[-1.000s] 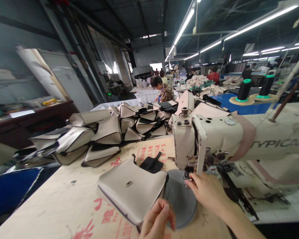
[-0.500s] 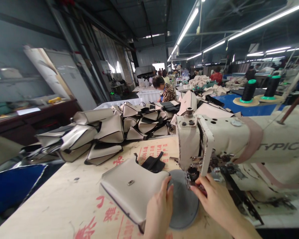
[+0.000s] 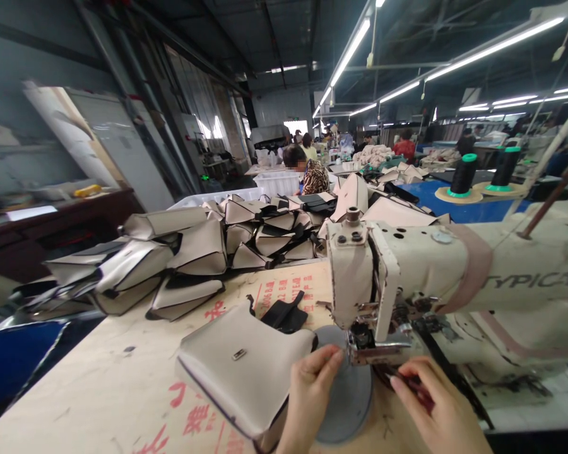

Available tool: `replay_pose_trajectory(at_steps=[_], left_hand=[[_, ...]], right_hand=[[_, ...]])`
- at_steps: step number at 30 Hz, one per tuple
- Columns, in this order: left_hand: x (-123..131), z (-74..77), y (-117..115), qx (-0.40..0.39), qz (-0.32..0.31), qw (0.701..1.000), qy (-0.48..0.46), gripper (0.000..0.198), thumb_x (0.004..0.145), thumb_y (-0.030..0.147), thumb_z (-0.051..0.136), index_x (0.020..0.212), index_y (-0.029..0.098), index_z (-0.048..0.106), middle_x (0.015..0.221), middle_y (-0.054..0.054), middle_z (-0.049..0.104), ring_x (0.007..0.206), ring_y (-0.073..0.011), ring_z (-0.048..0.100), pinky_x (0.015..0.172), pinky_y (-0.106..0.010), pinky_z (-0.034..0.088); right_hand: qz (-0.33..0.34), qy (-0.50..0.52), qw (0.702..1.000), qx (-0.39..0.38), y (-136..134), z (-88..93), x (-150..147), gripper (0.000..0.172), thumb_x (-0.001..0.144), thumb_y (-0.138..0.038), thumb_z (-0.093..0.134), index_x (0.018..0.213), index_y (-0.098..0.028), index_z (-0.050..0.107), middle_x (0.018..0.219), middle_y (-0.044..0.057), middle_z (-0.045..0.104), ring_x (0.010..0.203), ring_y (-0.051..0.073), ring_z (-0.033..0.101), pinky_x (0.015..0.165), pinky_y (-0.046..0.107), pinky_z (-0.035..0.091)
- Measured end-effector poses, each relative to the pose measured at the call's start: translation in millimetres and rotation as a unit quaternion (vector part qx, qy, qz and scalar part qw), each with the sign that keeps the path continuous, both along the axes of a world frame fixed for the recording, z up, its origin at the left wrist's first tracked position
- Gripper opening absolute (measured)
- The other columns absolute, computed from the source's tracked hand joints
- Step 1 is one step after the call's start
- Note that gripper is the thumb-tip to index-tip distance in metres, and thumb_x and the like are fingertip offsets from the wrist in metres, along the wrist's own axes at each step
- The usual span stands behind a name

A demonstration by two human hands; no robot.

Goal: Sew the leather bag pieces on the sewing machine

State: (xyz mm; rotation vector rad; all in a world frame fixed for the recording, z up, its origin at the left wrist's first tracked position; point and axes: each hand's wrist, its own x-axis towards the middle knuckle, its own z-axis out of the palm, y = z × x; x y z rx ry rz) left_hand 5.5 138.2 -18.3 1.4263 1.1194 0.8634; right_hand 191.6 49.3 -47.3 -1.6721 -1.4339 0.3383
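My left hand [image 3: 313, 386] is in a pinch just left of the sewing machine's presser area; whatever lies between the fingertips is too small to make out. Below it is a round grey plate [image 3: 348, 413]. A beige bag [image 3: 246, 366] with dark edging and a small metal clasp lies on the table beside this hand, a black strap piece [image 3: 284, 313] behind it. My right hand [image 3: 433, 400] is curled around a small dark-red tool [image 3: 419, 388], mostly hidden by the fingers, right of the needle end of the sewing machine [image 3: 355, 271].
Many beige bags [image 3: 201, 246] are piled along the table's far side. Two black thread cones [image 3: 464, 175] stand at the back right. A co-worker [image 3: 312, 173] sits beyond the pile, near a white crate [image 3: 278, 183]. Red print marks the wooden tabletop [image 3: 99, 384].
My left hand has left the bag's edge and moved right into a pinch near the needle. My right hand has drawn back to the right from the machine's needle area.
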Motion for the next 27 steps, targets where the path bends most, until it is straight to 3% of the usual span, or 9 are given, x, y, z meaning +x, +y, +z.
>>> replay_pose_trajectory(at_steps=[2, 4, 6, 9, 14, 17, 21, 24, 27], left_hand=[[-6.7, -5.4, -4.5, -0.078, -0.022, 0.994, -0.073, 0.031, 0.074, 0.046, 0.06, 0.068, 0.016, 0.06, 0.042, 0.008, 0.027, 0.037, -0.0051, 0.021, 0.04, -0.02, 0.012], [-14.4, -11.7, -8.0, -0.119, -0.027, 0.985, -0.123, 0.033, 0.072, 0.048, 0.062, 0.07, 0.015, 0.059, 0.04, 0.01, 0.021, 0.036, -0.0035, 0.016, 0.039, -0.02, 0.009], [-22.1, -17.2, -10.5, -0.129, -0.018, 0.987, -0.098, 0.037, 0.069, 0.05, 0.063, 0.07, 0.013, 0.059, 0.039, 0.01, 0.022, 0.035, -0.0028, 0.016, 0.037, -0.019, 0.008], [-29.6, -22.3, -13.1, -0.099, 0.017, 0.995, 0.001, 0.041, 0.067, 0.054, 0.063, 0.073, 0.013, 0.06, 0.039, 0.009, 0.031, 0.033, -0.0038, 0.024, 0.035, -0.018, 0.012], [-30.3, -23.7, -20.5, -0.045, 0.164, 0.985, -0.01, 0.042, 0.07, 0.06, 0.055, 0.076, 0.019, 0.051, 0.038, 0.009, 0.039, 0.031, -0.0061, 0.031, 0.033, -0.016, 0.02], [-33.6, -21.8, -25.4, -0.028, 0.229, 0.973, -0.025, 0.041, 0.072, 0.06, 0.052, 0.076, 0.019, 0.048, 0.039, 0.009, 0.042, 0.028, -0.0054, 0.03, 0.032, -0.015, 0.019], [-41.5, -16.1, -29.3, -0.022, 0.238, 0.971, 0.011, 0.035, 0.073, 0.055, 0.052, 0.079, 0.02, 0.048, 0.042, 0.008, 0.045, 0.027, -0.0063, 0.032, 0.03, -0.015, 0.02], [-36.6, -8.4, -34.7, 0.02, 0.244, 0.968, 0.055, 0.033, 0.071, 0.046, 0.057, 0.093, 0.022, 0.05, 0.071, 0.0, 0.063, 0.039, -0.0117, 0.051, 0.035, -0.019, 0.035], [-23.8, -3.5, -45.1, 0.095, 0.273, 0.953, 0.09, 0.043, 0.071, 0.035, 0.058, 0.112, 0.025, 0.05, 0.103, -0.007, 0.062, 0.069, -0.0189, 0.064, 0.055, -0.023, 0.047]], right_hand=[[-0.03, 0.006, 1.0, -0.006, 3.8, 1.7, 5.3, 0.037, 0.084, -0.053, 0.046, 0.1, -0.021, 0.051, 0.088, 0.002, 0.053, 0.063, 0.012, 0.057, 0.06, 0.02, 0.049], [-0.054, -0.018, 0.998, -0.027, 10.7, 1.8, 11.2, 0.058, 0.079, -0.06, 0.05, 0.118, -0.017, 0.044, 0.079, 0.0, 0.052, 0.054, 0.011, 0.053, 0.053, 0.021, 0.047], [-0.057, -0.054, 0.995, -0.058, 18.9, 0.8, 16.0, 0.078, 0.076, -0.065, 0.051, 0.129, -0.01, 0.035, 0.068, -0.003, 0.049, 0.051, 0.012, 0.052, 0.051, 0.022, 0.045], [-0.043, -0.077, 0.992, -0.096, 30.0, 0.1, 17.6, 0.09, 0.075, -0.068, 0.049, 0.131, 0.0, 0.031, 0.059, -0.005, 0.046, 0.054, 0.015, 0.054, 0.05, 0.023, 0.043], [-0.071, -0.049, 0.994, -0.067, 40.8, 2.1, 5.7, 0.076, 0.08, -0.065, 0.043, 0.119, -0.001, 0.05, 0.052, -0.003, 0.049, 0.049, 0.015, 0.054, 0.05, 0.023, 0.042], [-0.077, -0.086, 0.992, -0.049, 43.1, -0.4, 0.0, 0.063, 0.087, -0.055, 0.039, 0.119, -0.003, 0.052, 0.056, 0.003, 0.058, 0.052, 0.019, 0.058, 0.05, 0.026, 0.043], [-0.066, -0.135, 0.988, -0.036, 44.8, -5.7, -5.3, 0.042, 0.091, -0.031, 0.035, 0.119, -0.006, 0.054, 0.073, 0.011, 0.067, 0.063, 0.021, 0.064, 0.054, 0.026, 0.046], [-0.075, -0.22, 0.97, -0.067, 47.4, -1.6, -13.6, 0.04, 0.087, -0.019, 0.038, 0.123, -0.007, 0.05, 0.072, 0.01, 0.067, 0.058, 0.022, 0.064, 0.05, 0.027, 0.045], [-0.054, -0.274, 0.957, -0.072, 40.5, 8.8, -12.4, 0.042, 0.086, -0.017, 0.039, 0.126, -0.01, 0.047, 0.073, 0.008, 0.067, 0.059, 0.022, 0.064, 0.05, 0.028, 0.047]])
